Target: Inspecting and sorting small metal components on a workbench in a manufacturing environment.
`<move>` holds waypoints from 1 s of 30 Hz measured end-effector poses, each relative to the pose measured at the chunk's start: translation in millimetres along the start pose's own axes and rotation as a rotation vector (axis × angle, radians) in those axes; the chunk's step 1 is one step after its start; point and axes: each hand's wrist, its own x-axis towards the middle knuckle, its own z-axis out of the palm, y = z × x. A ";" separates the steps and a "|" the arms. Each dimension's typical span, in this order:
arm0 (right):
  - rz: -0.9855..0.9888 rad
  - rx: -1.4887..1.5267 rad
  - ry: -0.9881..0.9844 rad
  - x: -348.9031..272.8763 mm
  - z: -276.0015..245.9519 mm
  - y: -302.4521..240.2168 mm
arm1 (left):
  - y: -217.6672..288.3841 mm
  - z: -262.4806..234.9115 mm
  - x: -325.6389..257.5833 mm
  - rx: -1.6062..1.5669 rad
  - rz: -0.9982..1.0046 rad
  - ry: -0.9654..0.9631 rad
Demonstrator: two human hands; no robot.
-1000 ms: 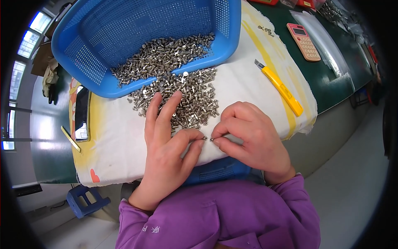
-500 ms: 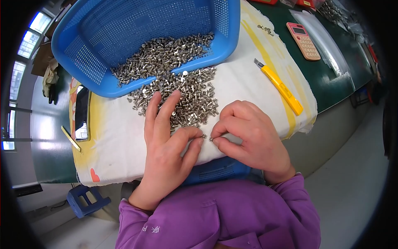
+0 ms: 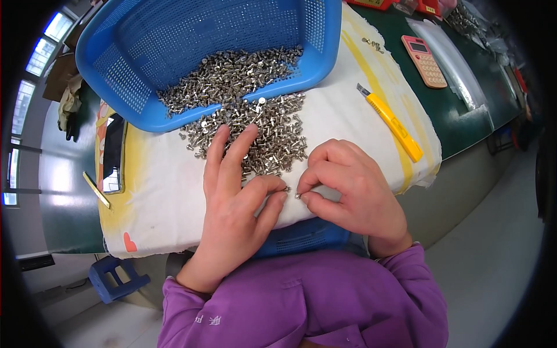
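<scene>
1. While the blue basket [image 3: 322, 66] lies beyond my hands, a small metal piece [image 3: 288, 188] is on my side of it, at the tips of my left hand [image 3: 232, 211]: thumb and index finger pinch it, and other fingers stretch out toward the basket.
2. Also on my side of the basket, my right hand [image 3: 357, 191] grips a second metal piece [image 3: 298, 196] between thumb and index finger, its remaining fingers curled in; the two pieces are close together but apart.
3. A loose pile [image 3: 278, 139] of screw-like parts sits against the basket's near rim, and more parts [image 3: 226, 78] lie inside the basket.
4. White cloth [image 3: 168, 185] spreads under the basket and toward me.
5. Right of the basket, a yellow utility knife [image 3: 394, 127] rests on the cloth; farther right of it is a pink calculator [image 3: 425, 62] on the green table [image 3: 69, 220].
6. Left of the basket's near side lies a phone [image 3: 114, 153].
</scene>
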 end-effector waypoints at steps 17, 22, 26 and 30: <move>0.003 0.021 0.028 -8.6 3.7 -6.6 | 6.6 6.0 -5.6 -0.023 0.059 0.024; 0.011 -0.007 0.038 -16.7 3.5 -14.1 | 5.8 7.5 -6.1 0.013 0.073 0.031; 0.063 -0.083 0.122 -23.7 -9.4 -14.4 | 11.1 3.4 -6.9 0.014 0.020 0.013; 0.234 -0.519 0.494 -28.7 -36.0 1.3 | 14.8 6.4 -2.6 0.013 0.029 0.000</move>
